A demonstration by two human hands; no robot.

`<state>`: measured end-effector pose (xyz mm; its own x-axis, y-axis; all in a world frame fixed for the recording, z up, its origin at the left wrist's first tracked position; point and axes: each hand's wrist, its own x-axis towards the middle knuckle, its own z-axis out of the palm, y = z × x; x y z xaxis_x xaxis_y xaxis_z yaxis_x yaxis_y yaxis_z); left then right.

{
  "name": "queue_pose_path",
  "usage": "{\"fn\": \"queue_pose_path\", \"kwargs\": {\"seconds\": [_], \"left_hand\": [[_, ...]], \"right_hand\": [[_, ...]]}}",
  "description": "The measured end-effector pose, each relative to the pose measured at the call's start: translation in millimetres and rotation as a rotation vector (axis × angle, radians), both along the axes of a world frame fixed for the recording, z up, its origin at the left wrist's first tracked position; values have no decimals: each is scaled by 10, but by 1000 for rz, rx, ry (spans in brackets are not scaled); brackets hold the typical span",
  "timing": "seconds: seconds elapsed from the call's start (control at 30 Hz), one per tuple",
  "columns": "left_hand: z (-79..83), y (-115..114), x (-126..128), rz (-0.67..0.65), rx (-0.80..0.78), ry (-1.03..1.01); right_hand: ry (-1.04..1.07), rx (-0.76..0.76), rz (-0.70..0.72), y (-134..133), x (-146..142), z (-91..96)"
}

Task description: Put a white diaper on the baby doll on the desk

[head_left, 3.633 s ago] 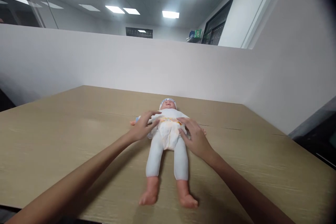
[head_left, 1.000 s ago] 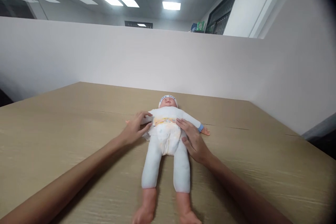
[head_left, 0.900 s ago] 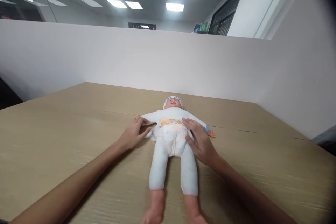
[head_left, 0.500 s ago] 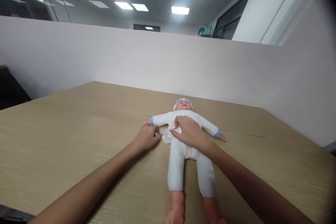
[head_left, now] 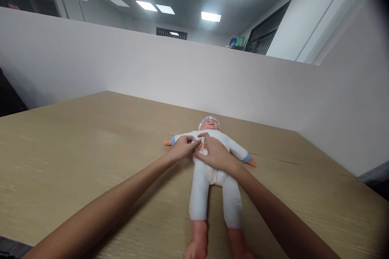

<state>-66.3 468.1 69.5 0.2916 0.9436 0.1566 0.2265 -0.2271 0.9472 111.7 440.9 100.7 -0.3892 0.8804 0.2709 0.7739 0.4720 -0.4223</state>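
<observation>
Diaper [head_left: 215, 177] sits around the hips of a doll [head_left: 199, 194], its orange-patterned front partly covered by two hands. Left-hand fingers draw close together at the waist; I can't tell whether the left hand [head_left: 181, 148] pinches anything. Opposite, the right hand [head_left: 216, 154] lies over the front, thumb and fingers curved and apart. Around them, the doll lies on its back, arms out, blue cuffs [head_left: 246, 158] at its wrists, the white headband [head_left: 209, 119] toward the desk's [head_left: 91, 141] far edge, feet toward the near one.
</observation>
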Motion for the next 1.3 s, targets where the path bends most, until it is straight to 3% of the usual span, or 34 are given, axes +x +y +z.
{"fn": "queue_pose_path", "kwargs": {"seconds": [0.13,0.23,0.37,0.5,0.67,0.77,0.87,0.93,1.0,1.07,1.13,1.3], "left_hand": [[-12,22,211,-106,1,-99],[-98,35,227,-163,12,-224],[-289,63,150,-135,8,-336],[-455,70,114,-127,74,-311],[-455,57,138,-56,107,-273],[-316,-67,119,51,153,-193],[-109,-377,55,79,250,-84],[21,-650,2,-25,321,-3],[98,-899,-43,-215,360,117],[95,-1062,-68,-386,366,277],[26,-1115,-66,-431,371,431],[-139,-966,55,-207,394,565]], "right_hand": [[140,-48,13,5,68,-26],[193,-29,-27,29,104,-76],[252,8,-41,81,130,-160],[336,53,-106,134,142,-234],[425,126,-134,159,158,-217],[501,141,-123,1,184,-119],[551,137,-71,-383,239,-35],[532,96,23,-712,303,-40],[449,-13,130,-1014,392,-112],[329,-130,157,-1214,499,-237],[235,-160,78,-1280,607,-375],[143,-58,-139,-1094,718,-542]]}}
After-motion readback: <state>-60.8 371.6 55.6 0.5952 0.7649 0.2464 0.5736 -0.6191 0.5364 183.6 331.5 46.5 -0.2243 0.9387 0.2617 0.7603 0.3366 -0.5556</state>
